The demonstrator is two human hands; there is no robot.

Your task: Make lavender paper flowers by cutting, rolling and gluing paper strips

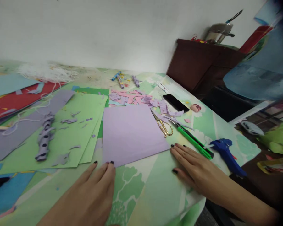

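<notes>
A lilac square sheet of paper point(130, 133) lies flat in the middle of the table. My left hand point(91, 194) rests flat on the tabletop, fingers stretched, its fingertips touching the sheet's near edge. My right hand point(194, 169) also lies flat with fingers extended, fingertips at the sheet's right corner. Neither hand holds anything. Gold scissors point(162, 124) and a green utility knife point(192, 139) lie just right of the sheet, beyond my right hand.
Light green sheets point(77, 125) with a punched grey strip point(44, 138) lie to the left, over grey, red and blue papers. Pink and lilac scraps point(134, 97), a black phone point(175, 102) and a blue glue gun point(226, 153) sit near the table's right edge. A dark cabinet point(198, 62) stands beyond.
</notes>
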